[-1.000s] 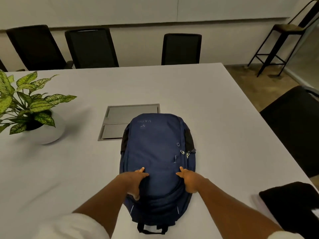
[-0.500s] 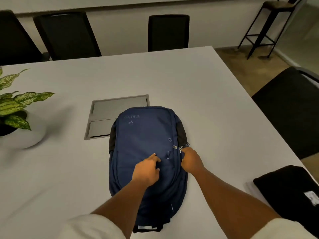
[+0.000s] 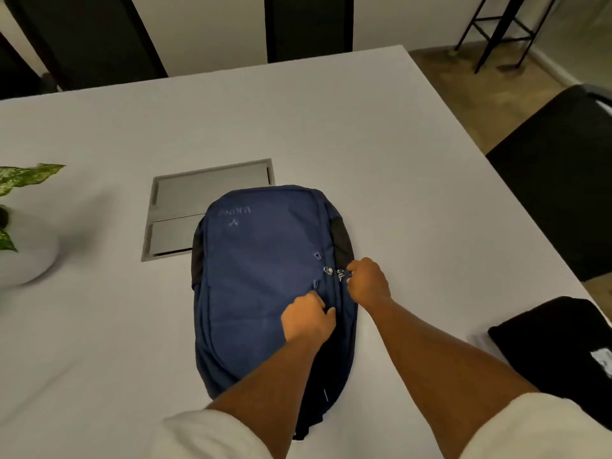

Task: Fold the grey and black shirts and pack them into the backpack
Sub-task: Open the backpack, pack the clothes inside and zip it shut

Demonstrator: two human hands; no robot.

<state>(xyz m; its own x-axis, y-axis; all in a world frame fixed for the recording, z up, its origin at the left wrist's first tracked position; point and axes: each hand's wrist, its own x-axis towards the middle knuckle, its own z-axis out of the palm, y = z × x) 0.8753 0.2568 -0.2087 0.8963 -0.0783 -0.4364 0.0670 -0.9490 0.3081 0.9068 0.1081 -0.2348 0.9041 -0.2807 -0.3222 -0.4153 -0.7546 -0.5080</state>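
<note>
A navy blue backpack (image 3: 261, 276) lies flat on the white table (image 3: 364, 144), zipped shut, its top end nearest me. My right hand (image 3: 367, 283) pinches the metal zipper pulls (image 3: 339, 274) at the bag's right side. My left hand (image 3: 306, 321) grips the fabric just below and left of the pulls. A folded black shirt (image 3: 559, 346) with a white label lies at the table's right edge. No grey shirt is in view.
A grey cable hatch (image 3: 205, 193) is set into the table behind the backpack. A potted plant in a white pot (image 3: 23, 256) stands at the far left. Black chairs (image 3: 308, 24) line the far side, another black chair (image 3: 563, 180) and a stool (image 3: 496, 28) stand at the right.
Both hands moved from the backpack's near end up to the zipper on its right side. My right hand took hold of the pulls. The view tilted downward.
</note>
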